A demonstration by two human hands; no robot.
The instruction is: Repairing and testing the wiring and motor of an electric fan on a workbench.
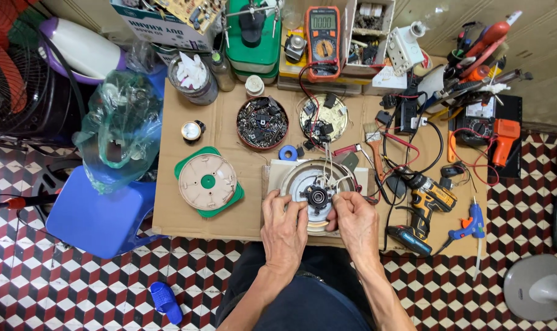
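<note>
Both hands, left hand and right hand, have their fingers closed on the round metal heating plate, cordless drill just right of them.

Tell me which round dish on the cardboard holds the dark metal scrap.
The red-rimmed round tin, left of the pale dish holding black parts and white wires.

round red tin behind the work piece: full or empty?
Full. The round red tin is packed nearly to the rim with small dark metal parts; none of its floor shows. It sits lidless on the cardboard sheet.
</note>
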